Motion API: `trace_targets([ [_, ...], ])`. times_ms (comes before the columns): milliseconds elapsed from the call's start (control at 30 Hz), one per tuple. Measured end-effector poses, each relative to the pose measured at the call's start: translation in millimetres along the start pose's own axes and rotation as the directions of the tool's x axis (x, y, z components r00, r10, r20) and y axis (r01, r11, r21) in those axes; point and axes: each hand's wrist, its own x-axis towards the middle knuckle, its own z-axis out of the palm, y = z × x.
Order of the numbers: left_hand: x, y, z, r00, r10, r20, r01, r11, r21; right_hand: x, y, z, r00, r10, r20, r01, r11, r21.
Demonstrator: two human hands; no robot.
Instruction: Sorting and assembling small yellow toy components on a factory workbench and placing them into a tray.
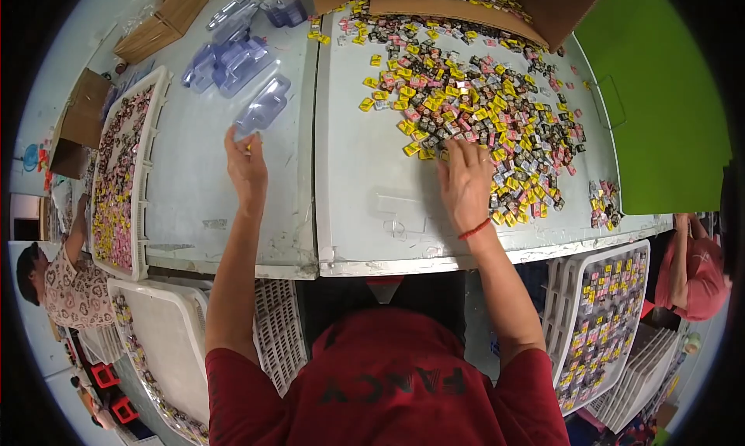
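Note:
My left hand [247, 171] is closed at the near end of a clear plastic tray [268, 103] with moulded hollows, thumb and fingers at its edge. A small yellow spot shows by these fingertips, too small to name. On the right, my right hand [467, 184] lies palm down at the near left side of a large pile of small printed pieces [497, 112] in yellow, pink and black. Its fingers stretch onto the pieces, and what lies beneath them is hidden. More clear plastic trays [233, 62] lie heaped beyond my left hand.
At the back an open cardboard box [458, 8] holds more pieces. White crates stand at left [155, 128] and lower right [601, 322], both with pieces. A seam [317, 151] divides the tabletops; a green surface [667, 97] is at right. Other people are at both sides.

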Motion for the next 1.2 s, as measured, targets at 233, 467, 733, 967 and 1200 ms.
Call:
trace_targets([
  [233, -66.0, 54.8, 76.0, 0.701, 0.625, 0.345, -0.690, 0.716, 0.105, 32.5, 42.6, 27.5, 0.999, -0.005, 0.048, 0.014, 0.980, -0.200],
  [467, -90.2, 75.9, 136.1, 0.552, 0.610, 0.569, -0.729, 0.684, -0.027, 28.4, 46.4, 21.6, 0.975, -0.177, 0.134, 0.195, 0.971, -0.135],
  [733, -81.8, 71.0, 105.5, 0.594, 0.542, 0.595, -0.682, 0.731, 0.014, 7.4, 58.7, 2.8, 0.941, -0.264, 0.213, 0.267, 0.964, 0.013],
  [967, -78.0, 72.0, 92.9, 0.677, 0.452, 0.581, -0.506, 0.859, -0.078, 10.0, 32.6, -7.6, 0.974, -0.168, 0.151, 0.187, 0.975, -0.123],
  [1200, -72.8, 60.7, 69.1, 0.624, 0.491, 0.609, -0.581, 0.812, -0.059, 9.7, 15.5, 14.5, 0.958, -0.176, 0.224, 0.205, 0.972, -0.112],
])
